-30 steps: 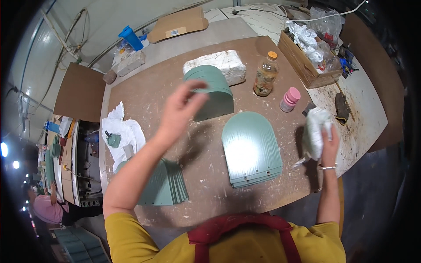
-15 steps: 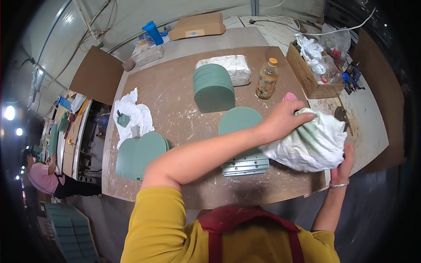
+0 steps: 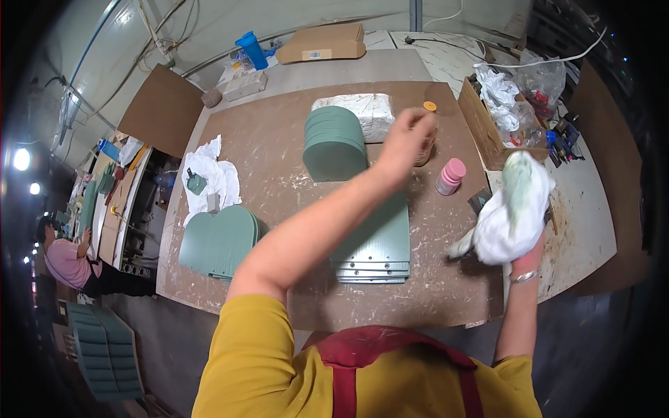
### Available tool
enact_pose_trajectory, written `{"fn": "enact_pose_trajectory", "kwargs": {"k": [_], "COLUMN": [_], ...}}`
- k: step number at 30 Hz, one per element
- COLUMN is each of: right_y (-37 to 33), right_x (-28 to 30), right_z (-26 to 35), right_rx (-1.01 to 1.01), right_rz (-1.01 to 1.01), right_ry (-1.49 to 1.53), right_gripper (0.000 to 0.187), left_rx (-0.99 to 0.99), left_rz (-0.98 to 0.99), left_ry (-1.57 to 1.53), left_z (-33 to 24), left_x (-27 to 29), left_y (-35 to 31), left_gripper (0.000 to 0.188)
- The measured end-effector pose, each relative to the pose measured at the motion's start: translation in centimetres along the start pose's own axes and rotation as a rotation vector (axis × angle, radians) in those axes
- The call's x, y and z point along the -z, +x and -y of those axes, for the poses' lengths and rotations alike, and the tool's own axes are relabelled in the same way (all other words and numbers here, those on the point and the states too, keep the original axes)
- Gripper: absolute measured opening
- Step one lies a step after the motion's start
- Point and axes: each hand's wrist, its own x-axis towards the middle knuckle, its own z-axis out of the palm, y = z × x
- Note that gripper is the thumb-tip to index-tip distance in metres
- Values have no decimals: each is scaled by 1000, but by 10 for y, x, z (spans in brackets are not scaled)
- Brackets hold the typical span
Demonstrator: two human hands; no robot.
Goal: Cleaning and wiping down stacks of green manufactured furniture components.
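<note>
My left hand (image 3: 410, 143) is reached across the table in front of a bottle with an orange cap (image 3: 430, 107). It covers most of the bottle, and its fingers are blurred, so whether they touch it I cannot make out. My right hand (image 3: 529, 256), at the table's right edge, holds a bunched white cloth (image 3: 514, 216) with green stains; the cloth hides most of the fingers. Under my left forearm lies a stack of green panels (image 3: 371, 244) with holes along the near edge. A pink bottle (image 3: 451, 176) stands between the stack and the cloth.
More green round-topped panels stand in a stack (image 3: 334, 150) before a white wrapped block (image 3: 376, 111). Other green panels (image 3: 216, 240) lie at left near a white rag (image 3: 221, 177). An open carton (image 3: 495, 150) holds plastic scraps at right. A person in pink (image 3: 64, 263) stands far left.
My left hand has let go of the cloth and moved left and away from me to the orange-capped bottle. My right hand keeps the cloth, now more upright, and the pink bottle is uncovered.
</note>
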Motion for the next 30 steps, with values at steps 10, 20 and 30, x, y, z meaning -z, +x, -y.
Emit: {"fn": "enact_pose_trajectory", "kwargs": {"k": [10, 20, 30], "right_y": [-49, -93, -118], "right_x": [45, -7, -3], "right_z": [-75, -43, -107], "right_rx": [-389, -307, -332], "right_rz": [7, 702, 242], "right_ry": [315, -351, -457], "right_gripper": [48, 92, 61], "left_rx": [-169, -90, -363], "left_rz": [-194, -42, -164], "left_ry": [384, 309, 454], "left_z": [96, 139, 133], "left_x": [22, 23, 31], "left_y": [106, 126, 114], "left_gripper": [91, 122, 66]}}
